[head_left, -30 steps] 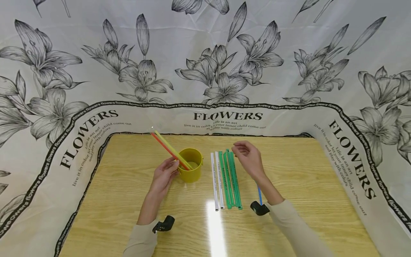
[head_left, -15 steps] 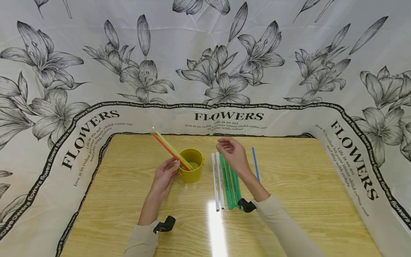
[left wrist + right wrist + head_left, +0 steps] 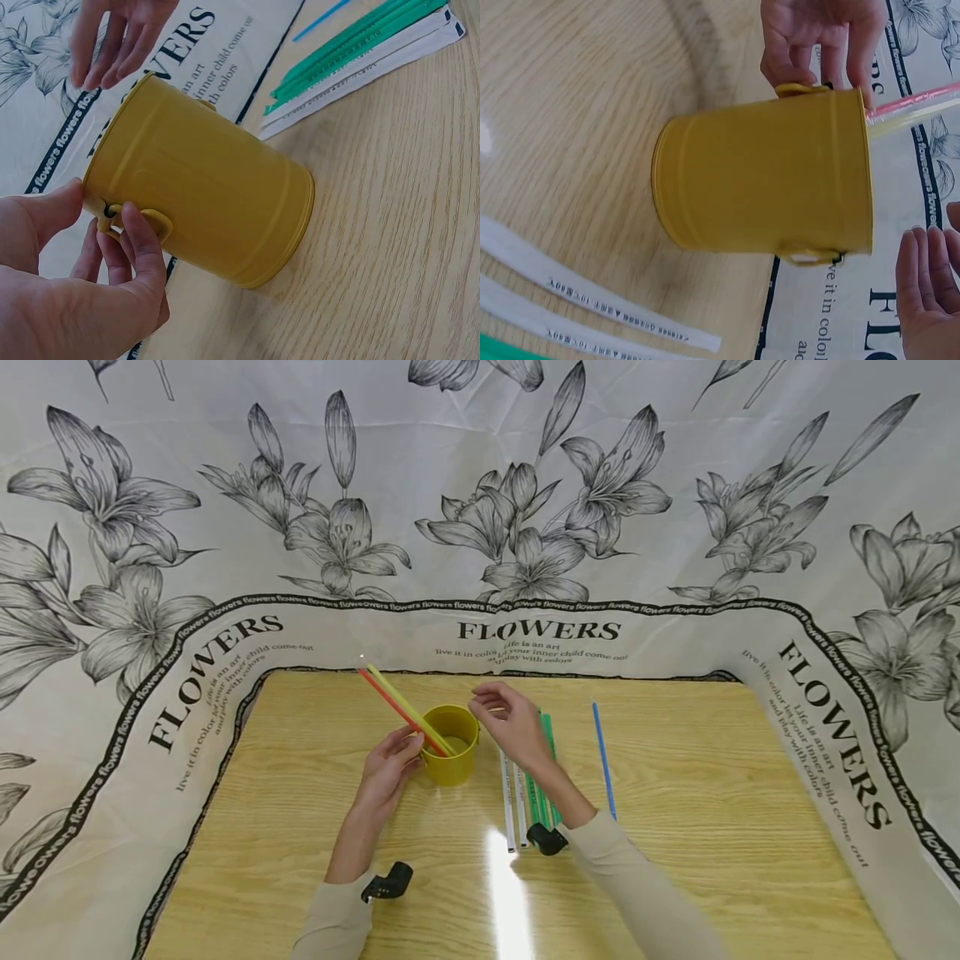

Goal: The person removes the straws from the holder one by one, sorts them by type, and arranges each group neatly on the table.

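A small yellow metal bucket point(image 3: 450, 770) stands upright on the table. My left hand point(image 3: 386, 772) pinches its side handle, the thumb at the rim, as the left wrist view shows on the bucket point(image 3: 202, 180). A red straw point(image 3: 386, 696) and a yellow straw point(image 3: 406, 705) lean out of it towards the back left. My right hand point(image 3: 517, 727) hovers just right of the bucket's rim, above the far ends of the wrapped straws. Nothing shows between its loosely bent fingers in the right wrist view, where that hand point(image 3: 934, 277) is partly cut off.
White paper-wrapped straws point(image 3: 507, 802) and several green-wrapped straws point(image 3: 533, 797) lie side by side right of the bucket, partly under my right forearm. A blue straw point(image 3: 602, 747) lies further right. Flower-printed cloth point(image 3: 540, 647) rises behind the wooden table point(image 3: 712, 777).
My right hand has moved left, from beyond the green straws across the wrapped straws to the bucket's rim, uncovering the blue straw. The left hand keeps its hold on the bucket.
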`<state>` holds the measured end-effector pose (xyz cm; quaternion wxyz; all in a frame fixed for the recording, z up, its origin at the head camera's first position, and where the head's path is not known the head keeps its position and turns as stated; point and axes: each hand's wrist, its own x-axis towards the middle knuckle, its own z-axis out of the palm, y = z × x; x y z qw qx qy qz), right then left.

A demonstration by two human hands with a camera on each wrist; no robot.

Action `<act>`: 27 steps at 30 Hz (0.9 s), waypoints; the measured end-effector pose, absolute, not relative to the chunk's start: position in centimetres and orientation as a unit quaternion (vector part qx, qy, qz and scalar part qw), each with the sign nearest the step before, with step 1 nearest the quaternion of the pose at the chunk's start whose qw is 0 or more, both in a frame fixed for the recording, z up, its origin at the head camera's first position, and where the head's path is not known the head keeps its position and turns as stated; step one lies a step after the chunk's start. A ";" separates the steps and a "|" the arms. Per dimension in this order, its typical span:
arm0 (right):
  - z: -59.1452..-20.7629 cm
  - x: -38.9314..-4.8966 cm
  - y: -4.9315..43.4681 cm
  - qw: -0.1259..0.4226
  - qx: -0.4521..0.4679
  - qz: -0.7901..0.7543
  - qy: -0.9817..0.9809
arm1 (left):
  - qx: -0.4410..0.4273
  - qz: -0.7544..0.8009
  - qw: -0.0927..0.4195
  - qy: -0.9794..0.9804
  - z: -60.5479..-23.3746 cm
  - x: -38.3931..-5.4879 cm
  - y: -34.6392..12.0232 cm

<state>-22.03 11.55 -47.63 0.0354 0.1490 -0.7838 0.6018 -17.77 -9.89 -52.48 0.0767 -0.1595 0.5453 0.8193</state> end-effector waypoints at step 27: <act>-48.7 -21.3 3.6 0.030 0.209 0.550 -0.808 | -0.165 0.817 0.078 0.546 -52.4 -18.0 -9.9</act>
